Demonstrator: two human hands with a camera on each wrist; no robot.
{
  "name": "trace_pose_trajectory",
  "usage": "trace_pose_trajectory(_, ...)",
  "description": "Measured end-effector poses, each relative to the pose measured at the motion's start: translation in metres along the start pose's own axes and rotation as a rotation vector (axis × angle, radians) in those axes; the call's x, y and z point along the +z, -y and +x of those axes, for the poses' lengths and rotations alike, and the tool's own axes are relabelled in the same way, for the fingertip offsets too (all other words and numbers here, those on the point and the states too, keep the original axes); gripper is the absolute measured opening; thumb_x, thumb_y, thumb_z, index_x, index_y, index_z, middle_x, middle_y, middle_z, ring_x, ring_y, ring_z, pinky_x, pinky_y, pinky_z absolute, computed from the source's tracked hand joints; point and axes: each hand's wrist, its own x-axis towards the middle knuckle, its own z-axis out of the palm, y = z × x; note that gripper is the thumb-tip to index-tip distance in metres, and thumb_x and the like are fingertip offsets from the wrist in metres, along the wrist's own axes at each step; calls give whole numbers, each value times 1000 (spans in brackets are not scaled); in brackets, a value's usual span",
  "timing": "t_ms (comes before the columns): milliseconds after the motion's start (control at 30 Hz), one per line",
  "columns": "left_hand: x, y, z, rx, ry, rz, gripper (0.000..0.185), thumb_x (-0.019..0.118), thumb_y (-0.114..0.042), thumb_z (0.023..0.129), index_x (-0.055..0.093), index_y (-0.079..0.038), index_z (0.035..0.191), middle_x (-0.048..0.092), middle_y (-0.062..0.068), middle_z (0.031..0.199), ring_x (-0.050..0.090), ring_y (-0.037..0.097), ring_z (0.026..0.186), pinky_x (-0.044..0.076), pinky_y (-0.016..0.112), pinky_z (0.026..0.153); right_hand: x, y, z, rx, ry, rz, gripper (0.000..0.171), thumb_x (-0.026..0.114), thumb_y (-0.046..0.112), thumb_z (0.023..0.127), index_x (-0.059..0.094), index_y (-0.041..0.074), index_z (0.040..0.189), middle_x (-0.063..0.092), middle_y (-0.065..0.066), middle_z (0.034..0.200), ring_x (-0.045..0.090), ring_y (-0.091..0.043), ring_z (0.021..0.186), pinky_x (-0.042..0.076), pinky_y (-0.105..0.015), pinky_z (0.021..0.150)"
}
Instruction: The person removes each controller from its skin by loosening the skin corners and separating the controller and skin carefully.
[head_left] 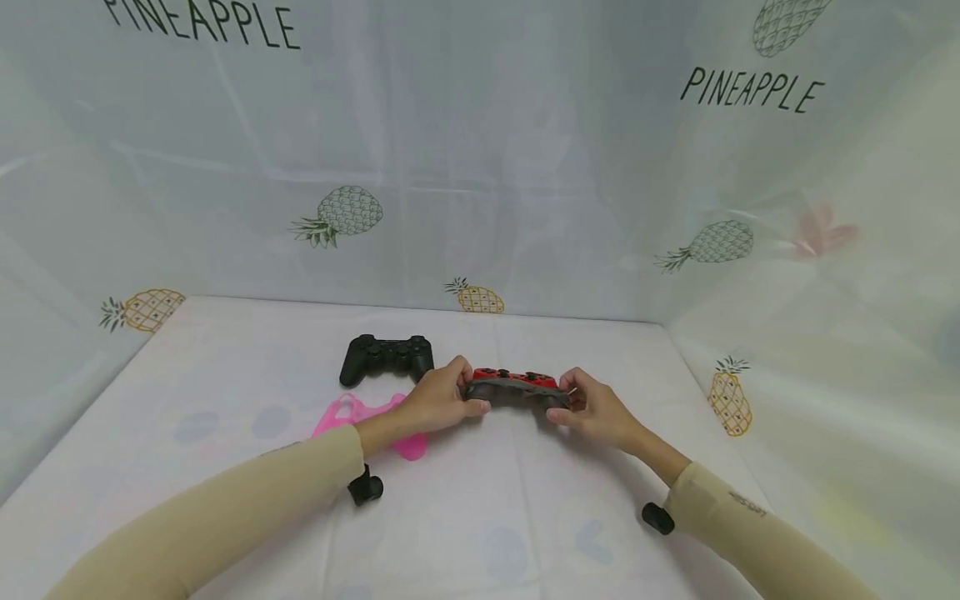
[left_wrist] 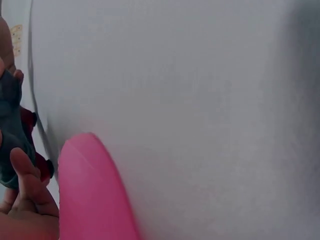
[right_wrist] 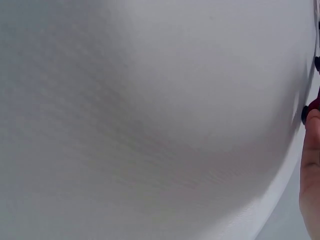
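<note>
Both hands hold a red game controller (head_left: 517, 377) between them above the table, tilted so its front edge faces me. A dark grey, flexible-looking cover (head_left: 510, 390) lies over its near and lower side; how far it wraps round is hidden. My left hand (head_left: 442, 395) grips the left end, thumb below and fingers on top. At the right end, my right hand (head_left: 592, 408) pinches the cover and controller between thumb and fingers. In the left wrist view the cover (left_wrist: 10, 120) looks bluish grey against the red body. Only part of my right hand (right_wrist: 311, 170) appears in the right wrist view.
A black game controller (head_left: 387, 357) lies on the white table (head_left: 585, 533) behind my left hand. Under my left forearm is a pink controller cover (head_left: 411, 447), partly hidden. A pineapple-print curtain (head_left: 525, 167) hangs behind the table.
</note>
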Motion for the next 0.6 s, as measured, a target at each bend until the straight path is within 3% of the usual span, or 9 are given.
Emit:
trace_pose_trajectory(267,-1,0,2,26,21,28,42,86,-33,91,51,-14,104,57,1,82,56,12,67,43,32,68,0,3,-2,-37,-24,-85,43,90,21,88,55,9,109,64,-1,88,60,-13,76,50,-26,68)
trace_pose_trajectory(500,-1,0,5,42,-7,62,42,85,-34,91,50,-14,99,54,0,78,50,14,68,41,32,67,2,3,-2,-17,-83,-74,35,87,21,90,55,10,101,64,-3,91,66,-14,78,52,-27,71)
trace_pose_trajectory(600,-1,2,7,13,-19,62,42,85,-34,91,50,-15,103,57,1,84,53,13,70,43,33,70,6,4,-2,-21,-107,-63,37,88,20,90,54,10,100,64,-4,92,66,-14,77,52,-26,70)
